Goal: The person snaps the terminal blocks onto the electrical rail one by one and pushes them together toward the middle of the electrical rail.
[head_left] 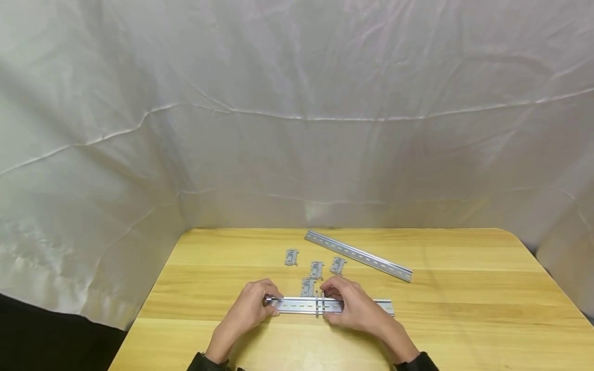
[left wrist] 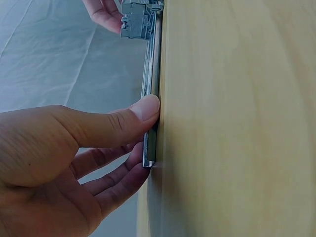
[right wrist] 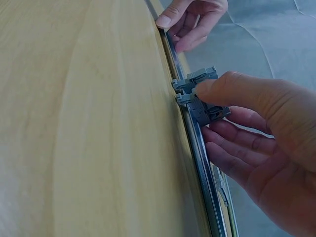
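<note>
A slotted metal DIN rail [head_left: 297,305] lies crosswise near the front of the wooden table. At its left end my left hand [head_left: 253,304] grips it, thumb [left wrist: 146,107] on the near edge and fingers curled behind. Two grey terminal blocks stand side by side across the rail: the left one [head_left: 317,304] and the right one [head_left: 323,301]. My right hand [head_left: 351,305] pinches the right block between thumb [right wrist: 207,90] and fingers. In the right wrist view the two blocks are close together, partly covered by the thumb.
Beyond the rail lie several loose grey terminal blocks, among them one at the left [head_left: 291,257], one at the right [head_left: 337,265] and one right behind the rail [head_left: 308,287]. A second slotted rail [head_left: 359,255] lies slantwise farther back. A pale curtain [head_left: 297,154] hangs around the table.
</note>
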A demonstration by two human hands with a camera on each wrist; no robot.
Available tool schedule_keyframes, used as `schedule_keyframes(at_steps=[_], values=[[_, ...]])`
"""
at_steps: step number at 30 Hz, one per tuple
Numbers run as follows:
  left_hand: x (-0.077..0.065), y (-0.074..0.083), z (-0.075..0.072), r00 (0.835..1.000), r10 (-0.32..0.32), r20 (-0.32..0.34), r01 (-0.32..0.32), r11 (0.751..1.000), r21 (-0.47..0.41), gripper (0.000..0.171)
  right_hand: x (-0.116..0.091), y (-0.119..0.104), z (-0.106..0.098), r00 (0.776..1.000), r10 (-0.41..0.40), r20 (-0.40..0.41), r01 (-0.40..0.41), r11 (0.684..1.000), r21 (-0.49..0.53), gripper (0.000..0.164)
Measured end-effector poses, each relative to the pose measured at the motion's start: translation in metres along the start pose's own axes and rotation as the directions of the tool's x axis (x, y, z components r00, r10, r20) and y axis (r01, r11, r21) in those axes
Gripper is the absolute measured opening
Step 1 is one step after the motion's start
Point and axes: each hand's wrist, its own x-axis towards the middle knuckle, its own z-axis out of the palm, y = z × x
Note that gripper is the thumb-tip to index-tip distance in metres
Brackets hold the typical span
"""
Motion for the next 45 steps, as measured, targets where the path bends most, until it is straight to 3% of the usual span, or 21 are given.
schedule_keyframes(at_steps=[6, 13, 16, 20, 33, 37, 45], values=[[-0.001, -0.001, 0.001, 1.0, -0.002, 0.01, 0.002, 1.0, -0.011, 0.026, -0.001, 0.002, -0.015, 0.999, 0.029, 0.034, -0.027, 0.998, -0.061, 0.06], [-0.001, -0.002, -0.002, 1.0, -0.005, 0.008, 0.005, 1.0, -0.007, 0.026, 0.021, 0.016, -0.04, 0.991, 0.099, -0.091, -0.119, 0.96, -0.254, 0.047], [-0.001, -0.002, -0.002, 1.0, -0.007, 0.012, 0.007, 1.0, -0.003, 0.026, 0.033, 0.021, -0.041, 0.987, 0.111, -0.117, -0.145, 0.927, -0.346, 0.044], [-0.002, -0.002, -0.002, 1.0, -0.002, 0.013, 0.003, 1.0, -0.004, 0.026, 0.045, 0.025, -0.038, 0.984, 0.154, -0.088, -0.177, 0.893, -0.414, 0.043], [0.004, 0.002, -0.001, 1.0, 0.005, 0.021, -0.004, 1.0, -0.011, 0.027, 0.056, 0.026, -0.035, 0.975, 0.213, -0.07, -0.22, 0.847, -0.485, 0.037], [0.006, 0.002, 0.0, 1.0, 0.0, 0.025, 0.001, 1.0, -0.014, 0.026, 0.052, 0.027, -0.041, 0.978, 0.199, -0.064, -0.205, 0.854, -0.478, 0.042], [0.008, 0.005, 0.003, 1.0, -0.001, 0.025, 0.002, 0.999, -0.035, 0.027, 0.019, 0.026, -0.067, 0.994, 0.069, -0.087, -0.098, 0.916, -0.389, 0.053]])
